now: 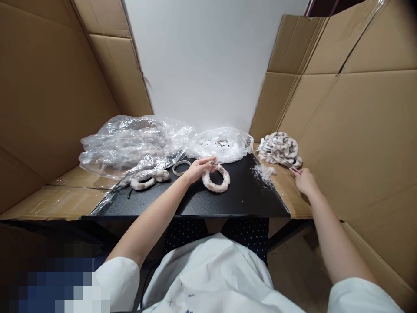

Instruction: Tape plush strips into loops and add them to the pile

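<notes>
My left hand (201, 168) is closed in a pinch on the upper left of a fluffy cream-and-brown ring-shaped band (216, 188) over the black table. A small dark spot shows at the fingertips, too small to name. Out to the right, my right hand (306, 181) is closed around a slim tool (295, 169) with a pinkish handle and a thin metallic front; its exact kind is unclear. The tool's tip is beside a pile of similar fluffy bands (279, 147) with white tags. A plain pale hoop (181, 168) lies just left of my left hand.
A large clear plastic bag (130, 141) of fluffy pieces fills the back left. Beside it sits a smaller bag (224, 145) with white pieces. Another fluffy band (145, 183) lies at left, loose fluff (264, 173) at right. Cardboard walls (368, 113) flank the black table (247, 204).
</notes>
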Motion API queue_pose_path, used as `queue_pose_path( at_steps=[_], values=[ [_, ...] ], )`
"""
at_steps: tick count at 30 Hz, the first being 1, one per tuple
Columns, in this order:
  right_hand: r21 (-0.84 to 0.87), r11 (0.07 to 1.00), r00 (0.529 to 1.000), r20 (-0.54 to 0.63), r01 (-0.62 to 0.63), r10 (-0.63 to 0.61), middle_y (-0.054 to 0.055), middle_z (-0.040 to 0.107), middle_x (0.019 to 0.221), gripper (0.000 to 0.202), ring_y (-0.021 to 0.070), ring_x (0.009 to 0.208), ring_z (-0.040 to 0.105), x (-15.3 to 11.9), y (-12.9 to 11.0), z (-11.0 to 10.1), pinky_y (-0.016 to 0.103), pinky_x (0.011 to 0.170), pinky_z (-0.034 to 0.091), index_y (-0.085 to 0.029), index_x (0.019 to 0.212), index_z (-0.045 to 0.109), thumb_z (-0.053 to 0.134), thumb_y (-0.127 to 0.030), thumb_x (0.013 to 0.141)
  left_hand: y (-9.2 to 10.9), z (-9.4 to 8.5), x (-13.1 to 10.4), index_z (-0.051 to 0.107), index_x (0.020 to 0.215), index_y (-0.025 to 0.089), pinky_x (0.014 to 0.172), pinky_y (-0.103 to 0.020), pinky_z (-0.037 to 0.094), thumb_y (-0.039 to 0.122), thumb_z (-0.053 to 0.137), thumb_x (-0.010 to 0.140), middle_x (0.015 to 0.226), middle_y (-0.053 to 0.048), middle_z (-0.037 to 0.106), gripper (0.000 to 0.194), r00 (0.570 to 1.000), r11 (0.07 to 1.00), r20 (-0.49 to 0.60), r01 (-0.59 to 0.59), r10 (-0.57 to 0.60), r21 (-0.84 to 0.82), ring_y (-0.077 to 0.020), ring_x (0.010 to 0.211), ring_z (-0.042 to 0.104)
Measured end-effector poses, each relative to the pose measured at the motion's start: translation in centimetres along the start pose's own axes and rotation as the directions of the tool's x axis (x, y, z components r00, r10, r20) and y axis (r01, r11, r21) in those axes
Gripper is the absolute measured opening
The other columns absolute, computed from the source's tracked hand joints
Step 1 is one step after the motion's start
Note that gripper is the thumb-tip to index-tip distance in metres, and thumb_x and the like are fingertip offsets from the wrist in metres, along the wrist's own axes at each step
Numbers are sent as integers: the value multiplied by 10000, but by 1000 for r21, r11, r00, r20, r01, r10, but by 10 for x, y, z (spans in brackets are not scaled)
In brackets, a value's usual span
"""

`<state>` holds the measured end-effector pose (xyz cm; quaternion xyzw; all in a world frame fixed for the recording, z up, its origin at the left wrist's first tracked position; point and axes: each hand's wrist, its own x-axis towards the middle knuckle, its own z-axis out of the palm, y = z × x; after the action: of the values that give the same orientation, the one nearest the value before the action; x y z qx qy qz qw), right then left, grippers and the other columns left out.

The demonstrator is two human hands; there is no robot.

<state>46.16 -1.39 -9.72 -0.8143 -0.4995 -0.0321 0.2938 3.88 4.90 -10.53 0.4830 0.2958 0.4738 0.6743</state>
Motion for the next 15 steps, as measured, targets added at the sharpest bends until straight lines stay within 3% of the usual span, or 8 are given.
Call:
queue_pose_path(
  at_steps=[3, 6, 9, 12, 15],
  values=[
    [270, 947, 981, 26, 177, -191, 189, 683, 1095, 269, 232, 977, 644, -16, -51, 3, 312, 805, 476, -98, 1072, 615, 452, -245, 916, 1, 2, -1, 696, 1115, 115, 877, -337, 516, 156, 769, 696, 1010, -130, 742, 427, 1000, 1000, -4, 9, -9, -1, -209, 889, 705],
    [436, 813, 899, 23, 385, -438, 109, 709, 902, 322, 217, 810, 632, -43, -115, 18, 305, 721, 468, -146, 935, 647, 479, -418, 903, 0, 3, -1, 717, 1060, 104, 849, -323, 521, 193, 777, 702, 959, -120, 752, 374, 1000, 1000, -22, 5, -5, -1, -197, 842, 706],
    [488, 705, 805, 6, 515, -593, 79, 682, 830, 348, 191, 731, 608, -73, -170, 44, 280, 677, 442, -161, 857, 623, 483, -476, 903, -1, 2, 0, 731, 1020, 96, 830, -321, 525, 220, 793, 685, 908, -113, 756, 362, 999, 1000, -35, -13, 12, -11, -190, 801, 704],
    [451, 657, 736, -1, 604, -677, 77, 670, 865, 287, 194, 778, 612, -93, -199, 67, 270, 695, 432, -175, 883, 597, 494, -441, 919, -1, 1, 1, 743, 997, 98, 816, -317, 524, 224, 811, 652, 856, -100, 757, 373, 999, 999, -41, -31, 30, -16, -181, 754, 700],
    [391, 660, 716, 6, 641, -698, 81, 666, 883, 246, 210, 832, 618, -100, -204, 80, 273, 715, 429, -181, 912, 584, 494, -409, 933, -1, 3, 1, 758, 955, 103, 782, -291, 521, 217, 826, 617, 780, -78, 754, 363, 998, 999, -42, -44, 43, -15, -157, 678, 685]
  ],
)
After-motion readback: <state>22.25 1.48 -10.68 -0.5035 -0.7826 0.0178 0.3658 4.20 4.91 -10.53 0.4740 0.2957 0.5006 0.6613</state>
